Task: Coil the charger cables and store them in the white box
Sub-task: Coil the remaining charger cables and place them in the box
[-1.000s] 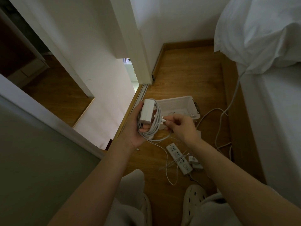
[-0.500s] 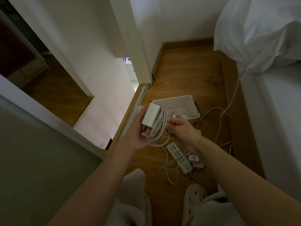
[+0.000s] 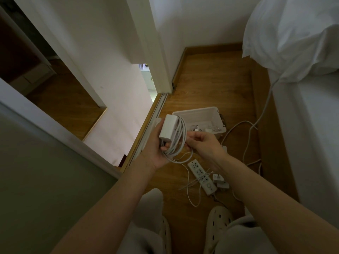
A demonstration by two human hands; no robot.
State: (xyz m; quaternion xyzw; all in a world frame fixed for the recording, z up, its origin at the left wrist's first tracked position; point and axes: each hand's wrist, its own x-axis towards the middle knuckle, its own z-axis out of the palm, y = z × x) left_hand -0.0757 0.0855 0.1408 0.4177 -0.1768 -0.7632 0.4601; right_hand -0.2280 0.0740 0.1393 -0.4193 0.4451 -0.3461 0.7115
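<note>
Moved since a second ago: right grip has come in from drawing the tail end out sideways and now sits against the coil; the bundle has dropped lower, uncovering the box.
Floor: long loose cables snake along the bed side, uncoiled. That's the work left.
White box: open on the floor just beyond the hands, with a few small white pieces inside, so some storing looks done.
Power strip: near the feet, two small adapters just beside it.
Charger: its cable is wound in loops beside it, one loop sagging below.
Left grip: fingers curled round the charger and loops, held up short of the box.
Right grip: fingertips pinch the cable at the coil. Tuck it in, then box it, I'd judge.
</note>
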